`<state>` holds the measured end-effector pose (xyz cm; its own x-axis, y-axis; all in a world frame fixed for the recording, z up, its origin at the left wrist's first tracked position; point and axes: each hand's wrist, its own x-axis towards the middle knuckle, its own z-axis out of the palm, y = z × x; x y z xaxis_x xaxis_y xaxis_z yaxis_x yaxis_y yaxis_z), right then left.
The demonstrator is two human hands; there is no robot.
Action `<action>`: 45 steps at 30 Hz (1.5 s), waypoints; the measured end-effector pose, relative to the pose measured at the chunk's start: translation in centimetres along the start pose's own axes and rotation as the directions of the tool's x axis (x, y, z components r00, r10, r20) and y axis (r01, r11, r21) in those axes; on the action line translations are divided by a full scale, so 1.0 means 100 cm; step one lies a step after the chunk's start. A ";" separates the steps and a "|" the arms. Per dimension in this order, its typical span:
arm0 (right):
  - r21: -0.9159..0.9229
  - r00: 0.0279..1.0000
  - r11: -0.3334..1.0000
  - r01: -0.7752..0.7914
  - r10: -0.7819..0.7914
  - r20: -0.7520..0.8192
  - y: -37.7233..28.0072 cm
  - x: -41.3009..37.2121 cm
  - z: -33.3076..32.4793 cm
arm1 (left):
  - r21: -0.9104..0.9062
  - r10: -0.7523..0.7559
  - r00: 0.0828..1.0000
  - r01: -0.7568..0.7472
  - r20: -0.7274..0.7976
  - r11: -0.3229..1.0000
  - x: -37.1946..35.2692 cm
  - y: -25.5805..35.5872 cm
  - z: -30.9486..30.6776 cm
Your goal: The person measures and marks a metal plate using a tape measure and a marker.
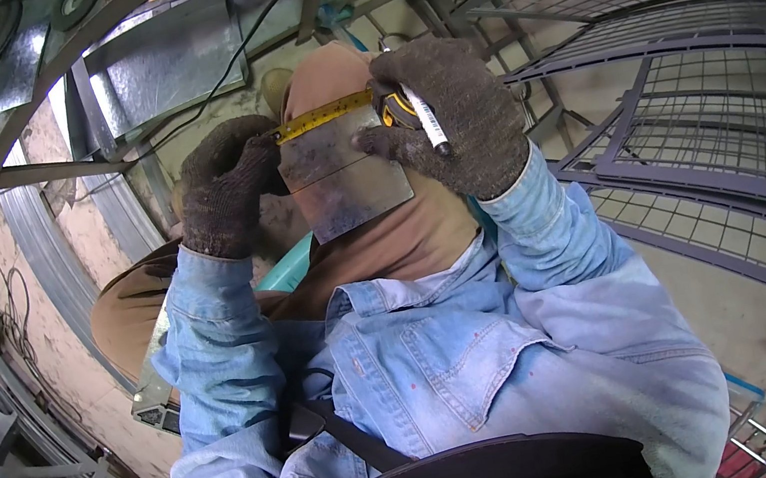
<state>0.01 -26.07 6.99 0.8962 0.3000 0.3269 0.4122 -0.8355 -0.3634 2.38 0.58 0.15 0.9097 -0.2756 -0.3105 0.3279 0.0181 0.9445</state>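
Observation:
A square metal plate [348, 179] with a thin line across it rests on my raised thigh. Along its upper edge lies a yellow tape measure blade [324, 115]. My left hand [232, 183], in a dark knit glove, is closed on the blade's end at the plate's left corner. In my gloved right hand [459, 115] are the tape measure case [397, 110] and a white marker [426, 118], its black end pointing down. The right thumb presses on the plate's right part. Both hands' fingertips are partly hidden.
Grey wire-mesh frames [684, 102] stand on the right. Long metal strips [53, 264] lie on the floor at left, near bent metal bars [28, 420]. A metal sheet [162, 68] and a black cable [220, 84] are at upper left.

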 end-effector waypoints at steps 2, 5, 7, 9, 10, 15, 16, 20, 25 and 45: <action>-0.028 0.999 0.999 0.040 -0.040 -0.008 -0.003 0.002 -0.002 | -0.011 -0.014 1.000 0.014 -0.007 1.000 0.000 0.000 -0.001; 0.035 0.998 0.998 0.056 -0.055 -0.028 0.002 0.003 0.000 | -0.056 0.001 1.000 0.001 0.021 0.998 0.002 -0.008 -0.003; 0.038 0.998 0.997 0.061 -0.060 -0.032 0.000 0.005 -0.002 | -0.057 0.001 1.000 0.000 0.016 0.998 0.000 -0.006 -0.003; 0.041 0.997 0.997 0.066 -0.064 -0.034 0.000 0.005 -0.003 | -0.060 -0.001 1.000 0.002 0.012 0.998 -0.001 -0.006 -0.001; 0.029 0.998 0.998 0.059 -0.058 -0.029 0.000 0.004 -0.001 | -0.038 0.014 1.000 -0.013 0.006 0.999 -0.001 -0.006 -0.001; 0.009 0.999 0.999 0.041 -0.041 -0.025 0.000 0.000 0.002 | -0.051 0.034 0.999 -0.035 -0.009 0.998 -0.001 -0.008 0.001; 0.039 1.000 0.999 0.025 -0.025 -0.015 0.000 0.001 0.001 | -0.043 0.046 0.999 -0.047 -0.013 0.998 -0.001 -0.006 0.001; 0.017 0.992 0.994 0.104 -0.102 -0.077 0.000 0.001 0.006 | -0.005 0.046 0.999 -0.046 -0.017 0.999 -0.003 -0.002 0.002; 0.050 0.983 0.989 0.135 -0.128 -0.135 -0.001 0.002 0.006 | -0.005 0.052 0.999 -0.052 -0.016 0.999 -0.002 -0.004 0.001; 0.307 0.971 0.923 0.230 -0.198 -0.134 0.012 -0.003 0.025 | 0.047 0.062 0.997 -0.060 -0.054 0.997 -0.005 0.001 0.004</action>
<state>0.64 -26.06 4.26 0.7667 0.3945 0.5065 0.6375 -0.5612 -0.5279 1.87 0.29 0.40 0.9408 -0.2219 -0.2562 0.2605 -0.0103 0.9654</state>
